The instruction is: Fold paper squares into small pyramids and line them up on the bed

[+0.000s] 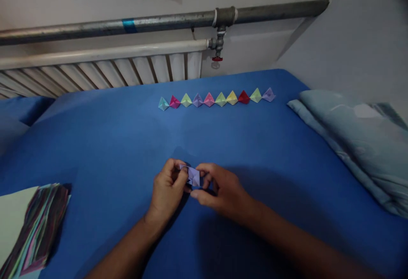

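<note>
A small folded piece of purple paper (pixel 194 177) is held above the blue surface, near the middle of the view. My left hand (pixel 168 187) pinches its left side, thumb on top. At the paper's right edge is my right hand (pixel 219 187), its thumb and fingers curved and apart around the edge; whether the fingertips touch the paper is hard to tell. Farther back, a row of several small folded paper pieces (pixel 208 99) in blue, pink, green, purple, yellow and red lies on the blue surface.
A stack of coloured paper sheets (pixel 47 223) lies at the lower left. Folded light-blue cloth (pixel 360 130) rests on the right. Behind the blue surface (pixel 127 130) stand a white radiator (pixel 121 70) and a metal pipe (pixel 172 21) with a red-handled valve (pixel 218 58).
</note>
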The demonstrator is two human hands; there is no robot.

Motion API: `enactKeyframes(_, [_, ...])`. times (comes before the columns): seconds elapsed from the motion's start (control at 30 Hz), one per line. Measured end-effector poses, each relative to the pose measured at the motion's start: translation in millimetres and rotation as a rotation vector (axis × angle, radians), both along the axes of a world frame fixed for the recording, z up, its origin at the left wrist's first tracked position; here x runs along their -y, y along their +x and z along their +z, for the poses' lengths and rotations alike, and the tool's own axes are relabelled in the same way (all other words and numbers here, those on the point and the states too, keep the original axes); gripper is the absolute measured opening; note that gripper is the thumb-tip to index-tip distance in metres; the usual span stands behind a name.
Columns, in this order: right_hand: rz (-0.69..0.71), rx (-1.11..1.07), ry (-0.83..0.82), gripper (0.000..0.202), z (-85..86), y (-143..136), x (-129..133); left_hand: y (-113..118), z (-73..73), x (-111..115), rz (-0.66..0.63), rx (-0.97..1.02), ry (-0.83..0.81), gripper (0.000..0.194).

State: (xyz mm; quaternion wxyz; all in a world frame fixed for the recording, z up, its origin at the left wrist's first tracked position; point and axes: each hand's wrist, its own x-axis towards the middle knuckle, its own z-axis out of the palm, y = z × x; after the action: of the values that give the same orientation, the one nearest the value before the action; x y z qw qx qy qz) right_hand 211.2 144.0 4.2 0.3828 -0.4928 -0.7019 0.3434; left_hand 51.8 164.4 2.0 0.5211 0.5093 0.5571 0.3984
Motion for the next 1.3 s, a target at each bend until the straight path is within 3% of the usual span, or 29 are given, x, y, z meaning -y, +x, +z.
enactKeyframes(0.1, [0.007, 0.016, 0.06, 0.033, -3.1, -1.5, 1.3, 1.3, 0.8, -1.9, 0.018, 0.083, -0.041, 0.023])
enactKeyframes(0.3, [-0.072, -0.135, -0.065, 0.026, -9.9, 3.5, -7.3, 1.8, 6.1, -0.1, -0.058, 0.038, -0.091, 0.017])
enactKeyframes(0.53, [0.077, -0.144, -0.09, 0.025, -9.1, 11.2, -10.6, -3.4, 12.8, -2.0, -0.056, 0.054, -0.034, 0.023])
enactKeyframes(0.9, [0.06, -0.179, -0.169, 0.022, -4.6, 10.9, -11.3, -2.7, 8.5, 2.0, -0.309, 0.037, -0.024, 0.02])
enactKeyframes(1.3, [0.043, -0.208, -0.196, 0.019, -5.3, 10.5, -12.8, -5.3, 1.4, 2.6, -0.329, -0.205, 0.22, 0.024])
